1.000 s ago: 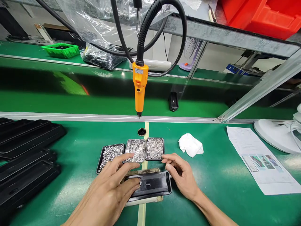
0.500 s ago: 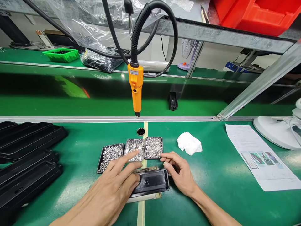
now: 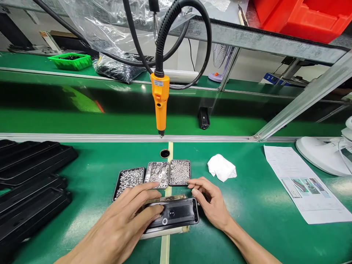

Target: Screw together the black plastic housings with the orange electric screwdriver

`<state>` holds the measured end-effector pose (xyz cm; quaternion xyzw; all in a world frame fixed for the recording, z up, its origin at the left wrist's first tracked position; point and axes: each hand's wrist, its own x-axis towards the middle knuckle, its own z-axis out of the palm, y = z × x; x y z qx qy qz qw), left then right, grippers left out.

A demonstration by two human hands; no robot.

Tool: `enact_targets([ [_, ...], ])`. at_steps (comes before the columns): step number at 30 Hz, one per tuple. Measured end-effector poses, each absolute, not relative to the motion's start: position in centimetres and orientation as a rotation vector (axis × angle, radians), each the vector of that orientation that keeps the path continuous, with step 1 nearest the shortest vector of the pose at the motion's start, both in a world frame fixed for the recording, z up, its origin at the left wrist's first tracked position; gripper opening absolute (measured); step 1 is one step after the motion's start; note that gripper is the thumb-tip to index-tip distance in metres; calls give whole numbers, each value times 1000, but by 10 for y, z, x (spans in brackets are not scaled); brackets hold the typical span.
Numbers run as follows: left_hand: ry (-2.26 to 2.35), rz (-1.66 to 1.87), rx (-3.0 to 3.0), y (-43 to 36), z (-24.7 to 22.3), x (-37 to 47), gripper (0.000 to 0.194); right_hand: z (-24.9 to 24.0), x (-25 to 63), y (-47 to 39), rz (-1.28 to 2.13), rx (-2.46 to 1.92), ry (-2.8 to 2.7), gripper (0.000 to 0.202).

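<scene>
A long black plastic housing (image 3: pixel 181 212) lies on a pale block (image 3: pixel 178 230) on the green bench. A small washer (image 3: pixel 164 221) sits inside it, by my left thumb. My left hand (image 3: pixel 126 216) reaches over the housing's left end, fingers stretched out and the thumb tip inside it. My right hand (image 3: pixel 210 201) is at the housing's right end, fingers curled, thumb and forefinger close together by the nut tray's corner; what they hold, if anything, is too small to name. Beyond the hands stand a tray of nuts (image 3: pixel 180 172), a tray of washers (image 3: pixel 158 174) and a tray of small metal hardware (image 3: pixel 129 179).
An orange electric screwdriver (image 3: pixel 160 102) hangs above the bench on a cable. Several black housings (image 3: pixel 35 161) are stacked at left. A white cloth (image 3: pixel 221 167), a printed sheet (image 3: pixel 305 183) and a white lamp base (image 3: pixel 324 156) lie at right. A metal rail (image 3: pixel 82 137) crosses behind.
The washer now shows inside the housing, where none was visible before. My left hand has drawn back slightly to the left. My right hand has hardly moved.
</scene>
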<state>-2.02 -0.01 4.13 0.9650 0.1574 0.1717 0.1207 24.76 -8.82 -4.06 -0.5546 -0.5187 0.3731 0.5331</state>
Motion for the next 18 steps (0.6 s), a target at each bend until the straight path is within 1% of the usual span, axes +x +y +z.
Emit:
enact_targets([
  [3, 440, 481, 2820, -2, 38, -30, 29, -41, 248, -88, 891, -1338, -1240, 26],
  [7, 331, 355, 2921, 1, 37, -36, 38, -41, 248, -88, 880, -1340, -1244, 28],
  [12, 180, 398, 2998, 9, 37, -35, 43, -39, 248, -88, 880, -1331, -1242, 26],
  [18, 107, 377, 3135, 14, 32, -30, 68, -39, 248, -88, 888, -1329, -1243, 25],
])
